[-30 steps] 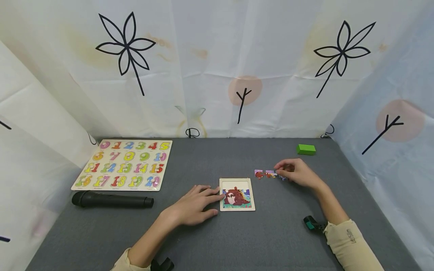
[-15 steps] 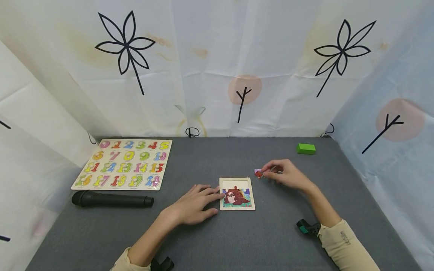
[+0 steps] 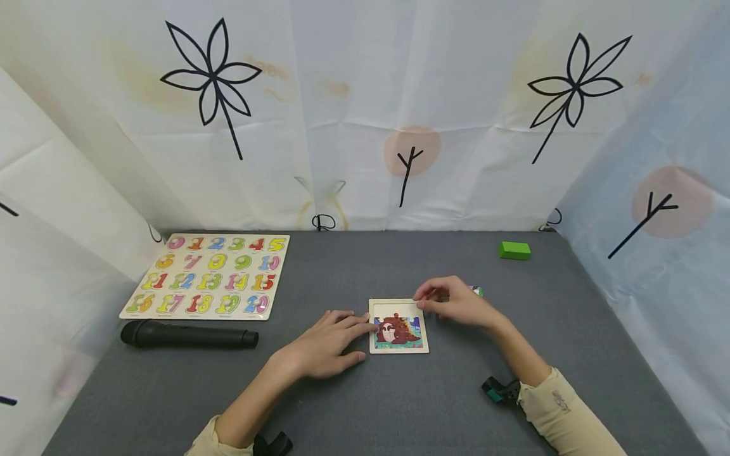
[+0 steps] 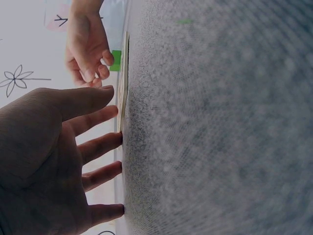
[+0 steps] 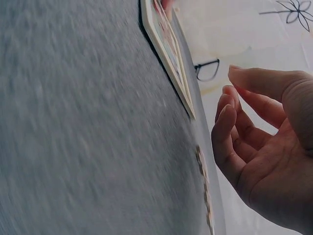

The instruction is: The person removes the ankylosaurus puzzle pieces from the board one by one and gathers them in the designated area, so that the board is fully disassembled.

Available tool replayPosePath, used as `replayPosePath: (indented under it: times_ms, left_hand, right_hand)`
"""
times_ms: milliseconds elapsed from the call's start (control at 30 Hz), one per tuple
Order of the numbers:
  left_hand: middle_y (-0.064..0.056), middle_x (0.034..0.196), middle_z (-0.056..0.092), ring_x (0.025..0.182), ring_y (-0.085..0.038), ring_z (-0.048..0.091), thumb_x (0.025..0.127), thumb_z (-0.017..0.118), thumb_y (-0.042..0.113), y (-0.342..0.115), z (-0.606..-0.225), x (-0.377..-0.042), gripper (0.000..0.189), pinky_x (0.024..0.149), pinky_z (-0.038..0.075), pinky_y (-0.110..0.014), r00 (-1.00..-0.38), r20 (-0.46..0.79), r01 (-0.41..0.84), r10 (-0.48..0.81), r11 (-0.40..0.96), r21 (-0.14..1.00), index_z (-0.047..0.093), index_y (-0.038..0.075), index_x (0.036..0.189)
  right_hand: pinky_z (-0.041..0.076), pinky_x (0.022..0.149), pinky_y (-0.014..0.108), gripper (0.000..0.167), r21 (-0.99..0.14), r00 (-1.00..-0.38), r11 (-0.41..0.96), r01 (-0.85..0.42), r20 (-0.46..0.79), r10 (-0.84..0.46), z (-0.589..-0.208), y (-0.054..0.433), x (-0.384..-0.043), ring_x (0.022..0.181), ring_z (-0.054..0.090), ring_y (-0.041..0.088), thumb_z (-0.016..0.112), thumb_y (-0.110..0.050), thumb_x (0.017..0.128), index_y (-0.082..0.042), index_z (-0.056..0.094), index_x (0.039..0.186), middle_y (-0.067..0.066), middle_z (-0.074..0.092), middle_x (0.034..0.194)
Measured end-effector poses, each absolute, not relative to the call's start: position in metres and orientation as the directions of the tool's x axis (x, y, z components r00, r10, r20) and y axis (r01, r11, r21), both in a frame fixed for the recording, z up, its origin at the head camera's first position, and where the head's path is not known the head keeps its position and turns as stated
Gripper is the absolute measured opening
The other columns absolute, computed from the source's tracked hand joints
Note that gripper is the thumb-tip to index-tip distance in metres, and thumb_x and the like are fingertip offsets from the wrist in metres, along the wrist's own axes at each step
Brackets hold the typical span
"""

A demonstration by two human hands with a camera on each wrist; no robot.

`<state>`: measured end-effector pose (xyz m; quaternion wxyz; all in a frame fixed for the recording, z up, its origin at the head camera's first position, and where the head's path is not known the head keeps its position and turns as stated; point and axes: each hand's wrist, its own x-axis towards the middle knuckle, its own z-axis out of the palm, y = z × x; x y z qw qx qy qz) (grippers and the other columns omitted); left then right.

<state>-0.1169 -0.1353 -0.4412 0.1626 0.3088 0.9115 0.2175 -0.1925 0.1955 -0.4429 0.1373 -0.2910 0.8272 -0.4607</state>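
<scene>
A small square wooden puzzle tray (image 3: 376,306) bears a picture of a red dinosaur-like figure, and its upper strip is bare wood. My left hand (image 3: 325,345) lies to the tray's left with spread fingers, the index fingertip touching its left edge. Loosely curled, my right hand (image 3: 456,303) hovers by the tray's upper right corner, thumb close to the index finger; no thing shows between them. Behind this hand part of a colourful puzzle piece (image 3: 476,291) peeks out. In the right wrist view a row of thin puzzle pieces (image 5: 204,186) lies on the table, seen edge-on.
A number board (image 3: 225,277) lies at the back left, with a black microphone (image 3: 189,335) in front of it. At the back right sits a green block (image 3: 514,251). Patterned curtains (image 3: 342,95) close off the back and sides of the grey table (image 3: 353,266).
My right hand has moved left and slightly nearer, from over the puzzle pieces to the tray's upper right corner. It now covers most of the row. The left hand and tray stay put.
</scene>
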Motion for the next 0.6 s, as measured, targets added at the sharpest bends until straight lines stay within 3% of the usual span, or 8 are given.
replayPosePath:
  times_ms: [300,600]
  left_hand:
    - [-0.005,0.172,0.048,0.162,-0.037,0.036,0.108,0.067,0.033,-0.136,-0.44,-0.118,0.051,0.13,0.021,-0.076,-0.745,-0.181,0.496,0.642,0.715,0.493,0.057,0.028,0.158]
    - [-0.007,0.172,0.048,0.162,-0.038,0.037,0.108,0.067,0.031,-0.136,-0.44,-0.117,0.05,0.129,0.022,-0.078,-0.736,-0.165,0.519,0.657,0.703,0.486,0.059,0.029,0.157]
  right_hand:
    - [0.055,0.061,0.026,0.017,-0.876,-0.762,0.356,-0.324,0.019,-0.647,-0.447,0.168,-0.19,0.07,0.06,0.009,0.072,-0.008,0.104,0.004,0.076,0.115,0.019,0.076,0.099]
    - [0.06,0.078,0.024,0.019,-0.893,-0.732,0.334,-0.301,-0.008,-0.681,-0.45,0.141,-0.187,0.084,0.071,0.016,0.073,-0.011,0.102,0.002,0.077,0.115,0.017,0.078,0.106]
